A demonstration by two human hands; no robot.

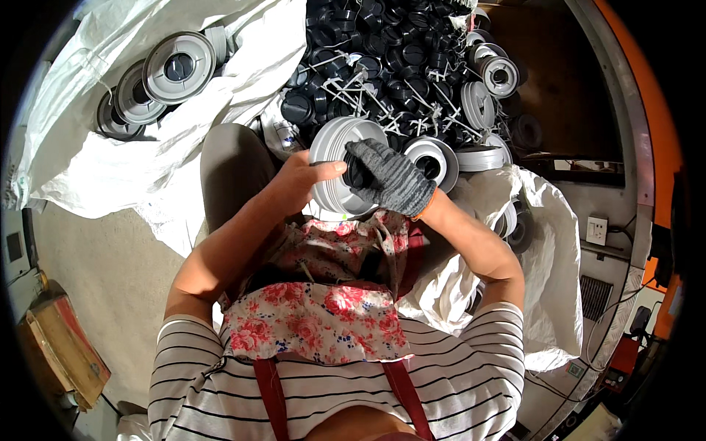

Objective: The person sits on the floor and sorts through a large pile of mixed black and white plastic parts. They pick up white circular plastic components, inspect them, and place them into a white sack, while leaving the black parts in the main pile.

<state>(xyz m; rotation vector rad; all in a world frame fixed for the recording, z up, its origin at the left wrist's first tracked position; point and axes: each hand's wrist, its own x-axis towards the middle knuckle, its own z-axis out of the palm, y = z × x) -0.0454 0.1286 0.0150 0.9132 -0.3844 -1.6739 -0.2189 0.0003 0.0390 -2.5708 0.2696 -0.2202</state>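
My bare left hand point(297, 184) grips the left rim of a grey round plastic part point(323, 140) with ridged sides, held tilted above my lap. Its thumb presses near the centre. My right hand point(392, 176), in a grey knit glove, reaches into the part's open face, fingers closed round a black round cap point(356, 175) at its middle. How deep the cap sits is hidden by the glove. Just right of the glove rests another grey round part point(430, 163) with a dark centre. Beyond both hands lies a heap of black caps point(397, 55).
White branching plastic sprues point(360, 92) lie among the caps. At the left, a white sack point(243, 81) carries several grey discs point(179, 67). More grey parts point(479, 158) stand at the right, above another white sack point(548, 242). A floral apron point(316, 316) covers my lap.
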